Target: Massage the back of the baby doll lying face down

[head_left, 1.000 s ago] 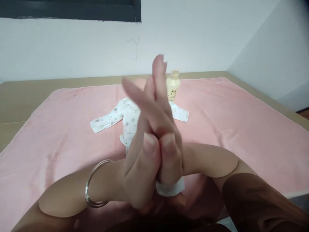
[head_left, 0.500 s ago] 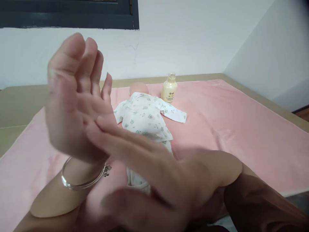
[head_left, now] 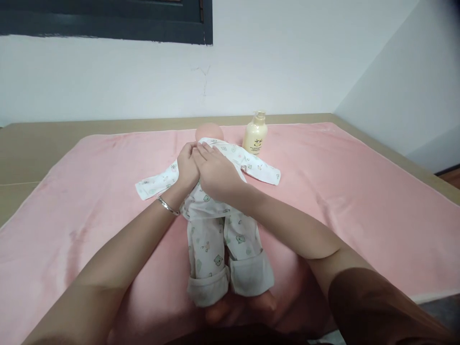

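Observation:
A baby doll [head_left: 209,131] lies stretched out on a pink blanket, its bald head at the far end and feet toward me. It wears a white printed top [head_left: 261,168] and matching trousers [head_left: 206,244] with turned-up cuffs. My left hand [head_left: 187,165] rests at the doll's upper torso, just below the head. Beside it and partly over its fingertips lies my right hand [head_left: 219,172], fingers stretched out and flat. The two hands touch each other; neither grips anything. A silver bangle [head_left: 168,206] circles my left wrist.
A pale yellow pump bottle [head_left: 256,136] stands upright right of the doll's head. The pink blanket [head_left: 345,206] covers most of the tan surface [head_left: 32,143], which meets a white wall behind. A dark window frame [head_left: 108,24] shows at upper left.
Both hands were raised close to the camera, right fingers against the left palm. Now they have moved down and away onto the doll's upper torso.

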Demonstrator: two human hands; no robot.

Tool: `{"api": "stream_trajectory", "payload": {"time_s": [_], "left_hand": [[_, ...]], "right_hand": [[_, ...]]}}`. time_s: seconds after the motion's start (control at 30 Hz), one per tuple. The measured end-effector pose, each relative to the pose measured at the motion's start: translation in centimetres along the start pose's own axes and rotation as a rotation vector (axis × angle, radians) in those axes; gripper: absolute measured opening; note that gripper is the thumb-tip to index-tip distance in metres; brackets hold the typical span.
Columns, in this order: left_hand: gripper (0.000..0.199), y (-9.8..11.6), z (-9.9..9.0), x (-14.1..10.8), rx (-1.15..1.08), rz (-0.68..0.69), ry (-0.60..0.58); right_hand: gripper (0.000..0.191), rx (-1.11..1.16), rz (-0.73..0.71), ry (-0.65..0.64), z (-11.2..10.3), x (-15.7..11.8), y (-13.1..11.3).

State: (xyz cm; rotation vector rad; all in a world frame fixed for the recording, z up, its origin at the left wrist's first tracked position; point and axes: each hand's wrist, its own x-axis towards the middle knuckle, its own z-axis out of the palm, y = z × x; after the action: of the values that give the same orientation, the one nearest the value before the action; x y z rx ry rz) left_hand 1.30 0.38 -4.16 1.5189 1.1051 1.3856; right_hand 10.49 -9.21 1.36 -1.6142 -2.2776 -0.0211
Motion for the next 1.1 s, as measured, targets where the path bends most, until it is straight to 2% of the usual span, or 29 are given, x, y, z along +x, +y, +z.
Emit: {"api": "stream_trajectory", "payload": {"time_s": [0.13, 0.27, 0.43, 0.53, 0.63, 0.7, 0.77, 0.83, 0.9, 1.0, 1.07, 1.1], "left_hand": [[0.028, -0.2, -0.1, -0.2, 0.102, 0.012, 0.048], [0.033, -0.2, -0.2, -0.1, 0.166, 0.045, 0.043], [0.035, 0.2, -0.4, -0.8, 0.242, 0.038, 0.02], [0.036, 0.4, -0.4, -1.2, 0.263, 0.039, 0.003], [0.036, 0.4, -0.3, -1.4, 0.25, 0.037, 0.015], [0.037, 0.2, -0.2, -1.4, 0.232, 0.033, 0.029], [0.037, 0.0, -0.2, -1.5, 0.214, 0.028, 0.034], [0.036, -0.1, -0.2, -1.5, 0.204, 0.031, 0.032], [0.035, -0.2, -0.2, -1.4, 0.214, 0.041, 0.03], [0.034, -0.3, -0.3, -1.4, 0.242, 0.062, 0.021], [0.034, -0.3, -0.3, -1.4, 0.239, 0.068, 0.019], [0.034, -0.3, -0.2, -1.4, 0.232, 0.067, 0.02]], "right_hand": [[0.06, 0.133, 0.071, 0.021, 1.1, 1.2, 2.2], [0.055, 0.182, 0.057, 0.038, 1.9, 2.2, 3.5], [0.056, 0.164, 0.11, 0.034, 1.6, 2.8, 6.6], [0.056, 0.183, 0.06, 0.024, 1.5, 2.6, 8.0], [0.06, 0.093, 0.062, 0.064, 1.8, 1.7, 7.2], [0.06, 0.039, 0.008, 0.074, 2.1, 1.0, 6.0], [0.058, 0.041, -0.096, 0.038, 2.3, 0.9, 5.2], [0.058, 0.08, -0.141, -0.012, 2.4, 1.3, 5.4], [0.06, 0.124, -0.078, -0.032, 2.4, 2.0, 6.3], [0.07, 0.143, 0.108, -0.013, 2.4, 2.3, 7.5], [0.073, 0.093, 0.163, -0.001, 2.4, 1.7, 7.0], [0.072, 0.056, 0.142, 0.003, 2.4, 1.1, 6.5]]}}
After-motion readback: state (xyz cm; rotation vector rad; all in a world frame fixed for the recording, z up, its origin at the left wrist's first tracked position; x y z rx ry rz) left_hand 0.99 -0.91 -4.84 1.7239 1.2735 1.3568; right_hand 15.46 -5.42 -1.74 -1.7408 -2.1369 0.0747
